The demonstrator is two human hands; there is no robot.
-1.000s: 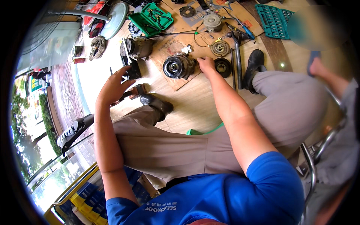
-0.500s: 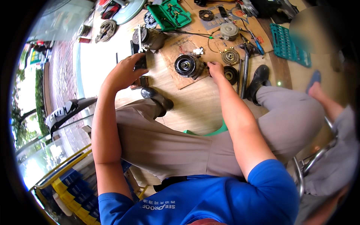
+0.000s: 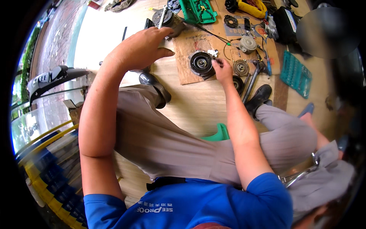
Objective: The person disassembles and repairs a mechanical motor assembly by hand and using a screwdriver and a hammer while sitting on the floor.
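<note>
My left hand (image 3: 143,45) is raised over the floor, thumb and fingers apart, with nothing seen in it. Its fingertips come near a grey metal motor-like unit (image 3: 176,26) with a silver wrench (image 3: 163,16) leaning on it. On the cardboard, right of that hand, stands a unit with a round black pulley (image 3: 200,63) facing up. My right hand (image 3: 223,71) is closed in a pinch at the pulley's right side. What its fingertips hold is too small to make out. A small white crumpled piece (image 3: 212,52) lies just beyond the pulley.
Cardboard (image 3: 185,74) carries a round metal housing (image 3: 248,44), a bearing-like ring (image 3: 241,68) and a hammer (image 3: 253,82). A green case (image 3: 198,10) lies open at the back; a teal socket tray (image 3: 296,74) sits right. Another person's foot (image 3: 306,110) shows at far right.
My left hand has lifted away from a dark object on the floor and opened. My right hand still pinches beside the pulley, slightly higher. The whole view has shifted.
</note>
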